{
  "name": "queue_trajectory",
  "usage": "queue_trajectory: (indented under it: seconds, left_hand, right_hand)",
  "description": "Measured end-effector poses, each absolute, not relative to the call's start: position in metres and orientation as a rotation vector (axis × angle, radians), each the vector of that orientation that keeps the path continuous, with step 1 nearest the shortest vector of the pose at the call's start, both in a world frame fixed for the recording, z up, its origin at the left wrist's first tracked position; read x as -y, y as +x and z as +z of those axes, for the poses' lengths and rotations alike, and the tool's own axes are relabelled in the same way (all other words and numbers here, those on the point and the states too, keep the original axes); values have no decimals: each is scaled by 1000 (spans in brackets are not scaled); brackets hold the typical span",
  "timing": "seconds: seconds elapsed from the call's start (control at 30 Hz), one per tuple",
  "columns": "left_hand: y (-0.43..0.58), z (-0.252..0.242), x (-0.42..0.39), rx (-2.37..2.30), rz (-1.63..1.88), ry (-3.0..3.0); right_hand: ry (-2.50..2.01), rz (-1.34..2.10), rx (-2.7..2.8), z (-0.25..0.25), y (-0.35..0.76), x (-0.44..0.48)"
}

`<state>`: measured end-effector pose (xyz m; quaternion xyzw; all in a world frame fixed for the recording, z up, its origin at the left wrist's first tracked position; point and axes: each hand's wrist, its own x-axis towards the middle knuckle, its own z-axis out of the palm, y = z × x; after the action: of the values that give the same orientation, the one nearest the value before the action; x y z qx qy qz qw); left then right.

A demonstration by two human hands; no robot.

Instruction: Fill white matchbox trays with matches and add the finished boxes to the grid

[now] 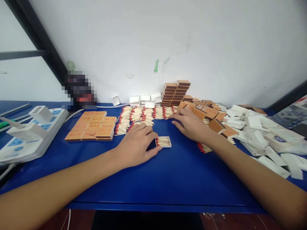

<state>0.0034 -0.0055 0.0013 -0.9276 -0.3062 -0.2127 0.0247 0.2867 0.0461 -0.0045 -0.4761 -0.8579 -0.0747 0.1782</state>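
Pinching match tray in left hand, presumably for steadiness; beyond, with right hand at orange matchbox, cannot tell grip.

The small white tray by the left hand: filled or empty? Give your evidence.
Not empty: red-tipped matches lie inside the white tray. How deep they go is hidden.

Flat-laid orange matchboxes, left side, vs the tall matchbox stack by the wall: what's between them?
Head view: bunches of loose red-tipped matches, with white matchbox trays behind them.
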Motion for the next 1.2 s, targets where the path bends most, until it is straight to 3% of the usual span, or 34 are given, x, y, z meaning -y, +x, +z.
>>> queue_trajectory:
  seconds: [0.93, 1.2]
  left_hand:
    - [4, 0, 6, 952, -628, -2885]
    - [4, 1, 6, 938, -644, -2877]
  right_hand:
    - [-1318, -142, 2430, -5, 281, -43]
    - [-1248, 108, 2365, -1, 274, -41]
